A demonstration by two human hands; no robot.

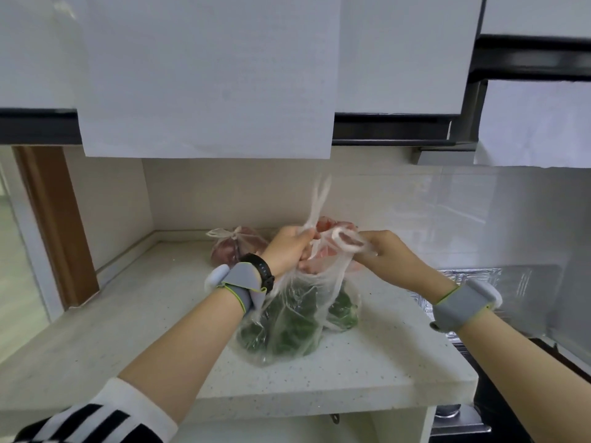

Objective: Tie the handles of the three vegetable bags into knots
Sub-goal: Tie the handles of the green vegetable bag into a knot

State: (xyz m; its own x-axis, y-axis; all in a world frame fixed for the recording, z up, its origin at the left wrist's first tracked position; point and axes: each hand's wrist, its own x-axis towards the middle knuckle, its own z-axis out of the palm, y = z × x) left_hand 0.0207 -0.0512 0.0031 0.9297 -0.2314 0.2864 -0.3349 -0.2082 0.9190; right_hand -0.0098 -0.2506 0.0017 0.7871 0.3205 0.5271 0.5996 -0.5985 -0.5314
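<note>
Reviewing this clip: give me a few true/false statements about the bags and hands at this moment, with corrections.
1. Both hands hold the handles of the bag of green vegetables. True.
2. The back-left bag is already knotted. True.
3. The left hand is resting flat on the counter. False: it grips a handle, raised.
4. The right hand is empty. False: it pinches a handle loop.
5. A red-filled bag sits behind the hands. True.

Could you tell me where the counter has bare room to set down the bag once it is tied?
The countertop is bare on the left, between the wall and the green-vegetable bag, and along the front edge. The back middle is crowded: the knotted bag and red-vegetable bag sit behind both hands, left hand and right hand.
</note>
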